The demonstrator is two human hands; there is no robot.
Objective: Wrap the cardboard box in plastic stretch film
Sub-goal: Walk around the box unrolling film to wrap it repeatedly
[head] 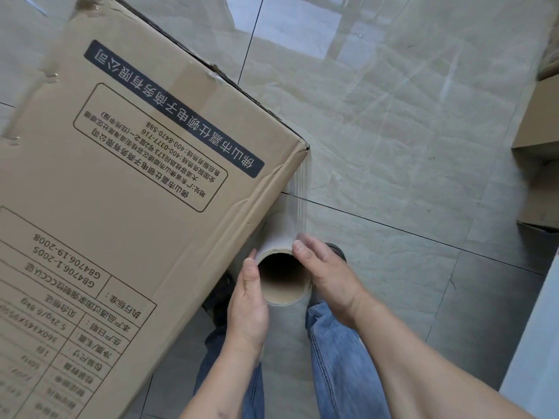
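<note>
Holding the stretch film roll (282, 275) upright between both palms, left hand (248, 300) and right hand (325, 276) pressing its sides, fingers fairly straight. Paying film (299, 195) out to the corner of the cardboard box (136, 176) just ahead-left of the hands. Wrapping apparently midway: film on the far-left part, the printed face looking bare.

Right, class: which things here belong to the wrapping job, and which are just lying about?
Job: cardboard box; film roll; stretched film; left hand; right hand.
Lying about: other boxes at the right edge; white panel.
</note>
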